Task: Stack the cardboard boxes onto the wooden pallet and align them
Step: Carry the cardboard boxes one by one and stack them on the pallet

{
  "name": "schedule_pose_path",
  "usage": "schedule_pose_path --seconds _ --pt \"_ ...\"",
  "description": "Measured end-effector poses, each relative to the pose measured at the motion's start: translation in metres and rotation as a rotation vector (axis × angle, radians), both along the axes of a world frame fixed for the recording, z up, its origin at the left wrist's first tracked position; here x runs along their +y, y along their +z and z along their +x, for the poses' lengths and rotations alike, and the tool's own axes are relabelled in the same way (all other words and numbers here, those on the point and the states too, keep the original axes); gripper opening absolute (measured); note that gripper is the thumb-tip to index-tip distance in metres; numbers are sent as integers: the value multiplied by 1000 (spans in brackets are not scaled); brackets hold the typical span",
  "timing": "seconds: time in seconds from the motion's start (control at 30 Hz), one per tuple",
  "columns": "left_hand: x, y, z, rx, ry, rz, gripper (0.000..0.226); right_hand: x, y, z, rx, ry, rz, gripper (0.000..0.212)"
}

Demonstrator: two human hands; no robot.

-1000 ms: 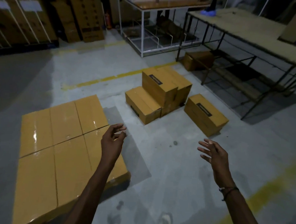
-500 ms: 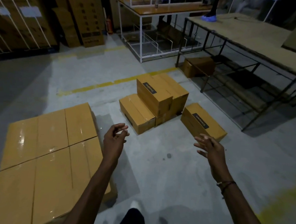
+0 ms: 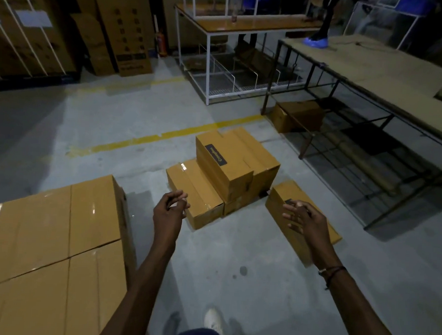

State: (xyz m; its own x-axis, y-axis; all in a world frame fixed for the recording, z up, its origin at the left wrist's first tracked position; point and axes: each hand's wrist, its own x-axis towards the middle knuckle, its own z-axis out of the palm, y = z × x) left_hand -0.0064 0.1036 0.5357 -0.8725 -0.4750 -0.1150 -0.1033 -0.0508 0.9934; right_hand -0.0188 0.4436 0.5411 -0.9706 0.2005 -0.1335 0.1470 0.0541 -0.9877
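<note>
Four stacked boxes (image 3: 57, 235) at left, four loose boxes (image 3: 230, 165) on the floor, two hands (image 3: 169, 213).

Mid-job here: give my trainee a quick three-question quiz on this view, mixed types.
1. True or false: the left hand grips a box.
2. Which box lies under the right hand in this view? A) the lone box B) the top box of the pile C) the box under the table
3. Fill in: the stacked boxes at the left have ___ tops.

Key: 1 false; 2 A; 3 glossy.
</note>
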Motion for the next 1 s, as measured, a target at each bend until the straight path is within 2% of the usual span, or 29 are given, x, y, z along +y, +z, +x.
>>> schedule_pose_path --seconds 0.33,0.73,1.0 --pt "30 -7 -166 -49 -21 58 19 14 -1 -155 -70 22 -32 21" --pt "57 -42 -331 -97 132 42 18 22 -56 -395 -101 269 -16 25" --pt "95 -53 -437 -176 207 67 19 37 -67 -546 -217 441 38 24"
